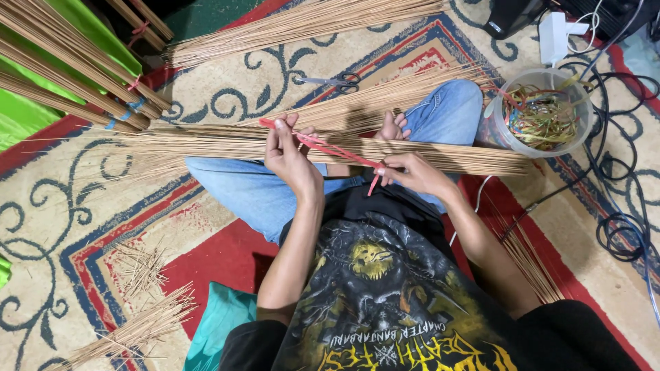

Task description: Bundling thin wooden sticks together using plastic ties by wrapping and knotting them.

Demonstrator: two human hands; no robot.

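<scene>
1. Firstly, a thin red strip [330,148] was pinched taut between the left hand [289,154] and the right hand [412,172].
2. It was stretched over a long bundle of straw-coloured sticks [206,145] laid across the lap.
3. Steel scissors [337,81] and a round clear tub [543,113] of coloured bands were set on the patterned carpet [69,213].

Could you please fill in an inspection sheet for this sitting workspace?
Surface: patterned rug, red, cream and blue.
Job's things: stick bundle across the lap; red strip stretched between both hands.
Clutter: scissors; clear tub of coloured strips; loose sticks; tied bundles.
Grips: left hand and right hand each pinch the red strip.
Cables: black cables, white adapter.
Surroundings: green cloth.
</scene>
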